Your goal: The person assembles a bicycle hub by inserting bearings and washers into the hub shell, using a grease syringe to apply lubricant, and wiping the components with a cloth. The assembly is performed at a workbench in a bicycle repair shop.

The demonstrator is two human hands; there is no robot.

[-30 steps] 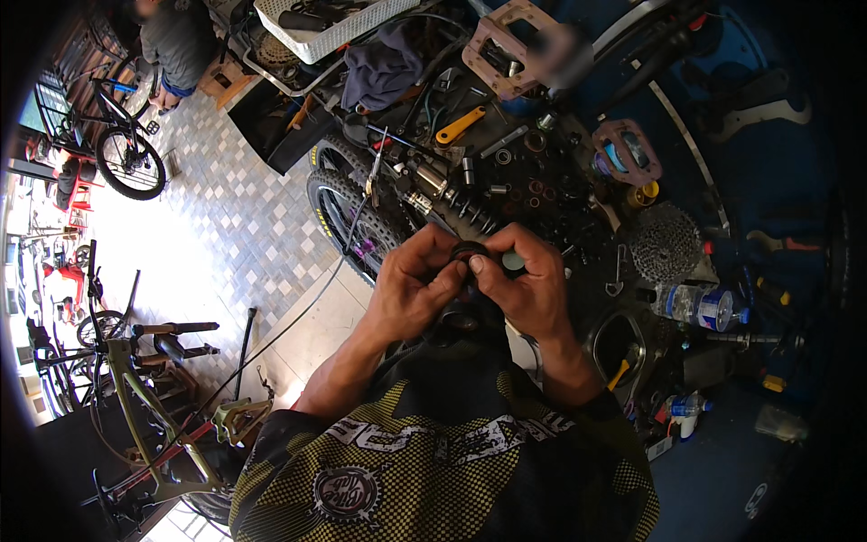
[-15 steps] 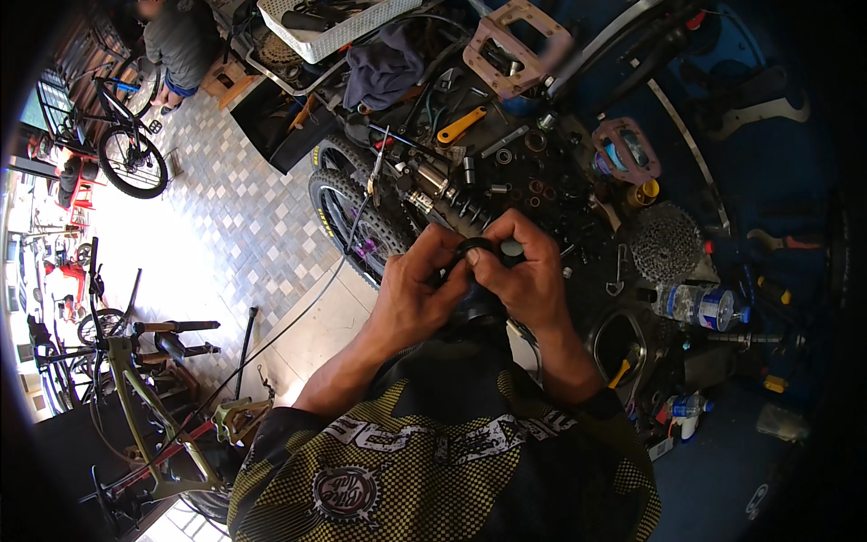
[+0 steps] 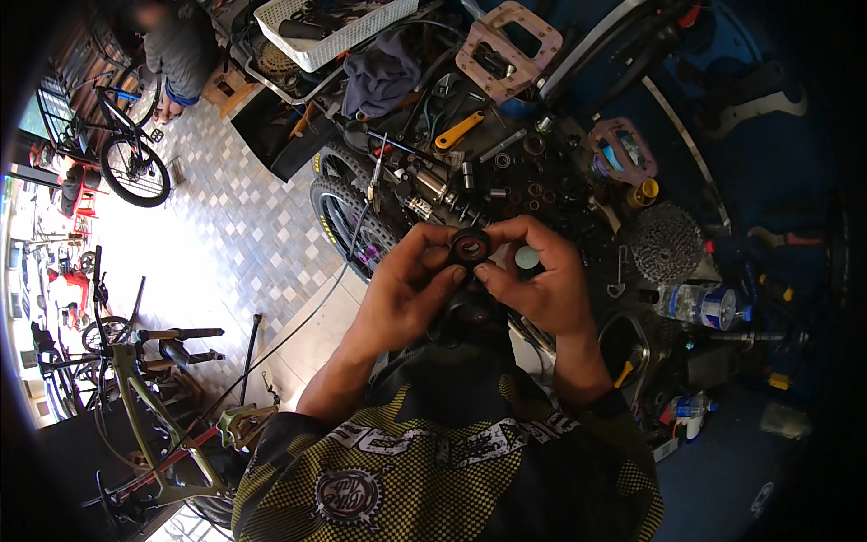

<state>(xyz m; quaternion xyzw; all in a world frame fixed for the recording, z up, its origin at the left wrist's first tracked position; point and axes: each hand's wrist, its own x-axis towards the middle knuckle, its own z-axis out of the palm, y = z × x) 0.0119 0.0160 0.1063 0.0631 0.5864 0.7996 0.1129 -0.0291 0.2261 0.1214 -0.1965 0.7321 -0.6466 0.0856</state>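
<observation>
White lettering (image 3: 492, 441) (plus round badge (image 3: 347, 499)) on shirt (image 3: 438, 497)

Looks like your left hand (image 3: 405, 294) and right hand (image 3: 540, 282) nearly meet, fingers (image 3: 426, 240) and thumbs (image 3: 444, 284) pinched, forearms (image 3: 341, 381) angling in from the near side.

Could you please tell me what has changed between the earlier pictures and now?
The dark ring-shaped part has been turned from nearly edge-on so that its face and central hole show toward the camera. Nothing was visibly let go: the left hand and right hand both still hold it. The yellow-orange part and sprocket cassette stayed put.
</observation>
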